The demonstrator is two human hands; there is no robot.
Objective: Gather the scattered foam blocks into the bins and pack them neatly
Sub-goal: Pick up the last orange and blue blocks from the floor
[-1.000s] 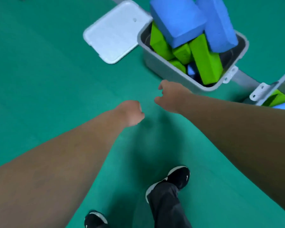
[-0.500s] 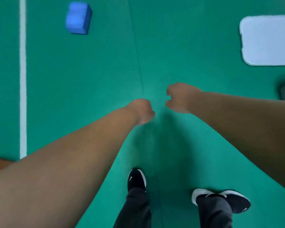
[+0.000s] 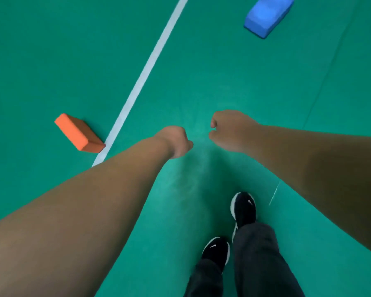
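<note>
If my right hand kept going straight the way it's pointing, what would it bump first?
Probably nothing: the right hand points left over the white line, passing beyond the orange block. Depth is unclear.

One view only: wide-angle cam on the person's head, facing forward and steeply down at the green floor (image 3: pixel 223 82). Both forearms enter from the bottom corners, large and close to the lens. The left hand (image 3: pixel 176 142) and right hand (image 3: pixel 229 129) sit near frame centre. Black shoes (image 3: pixel 243 207) show at bottom centre, almost straight below. The top of the frame reaches the blue block (image 3: pixel 266 16) at right. The orange block (image 3: pixel 79 133) is mid-left, beside the white line (image 3: pixel 146 67), which looks slightly bowed.
</note>
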